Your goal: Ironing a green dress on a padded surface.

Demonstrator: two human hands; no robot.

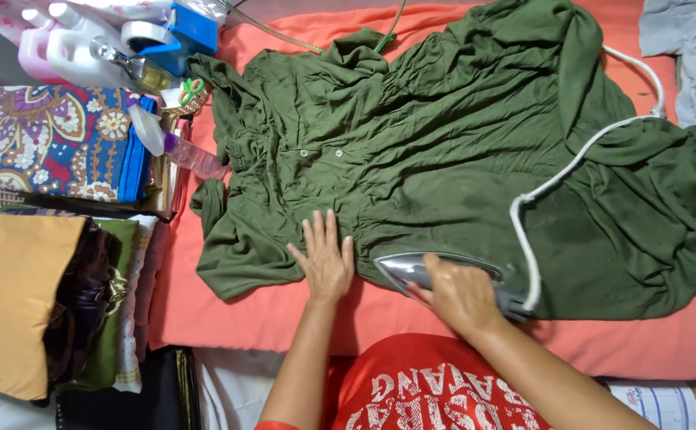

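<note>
A wrinkled olive-green garment [443, 151] with small buttons lies spread over a salmon-orange padded cloth [228, 318]. My left hand [324, 259] presses flat, fingers apart, on the garment's near hem. My right hand [459, 295] grips the handle of a silver electric iron [412, 271], whose nose points left toward my left hand. The iron's white cord [563, 171] curves up across the garment to the far right edge.
At left lie folded fabrics: a patterned blue and purple one [53, 139], a tan one [13, 299] and a dark green one. Plastic bottles [69, 48], a spray bottle [177, 147], tape and small scissors crowd the top left. Grey clothes [682, 48] pile at the right.
</note>
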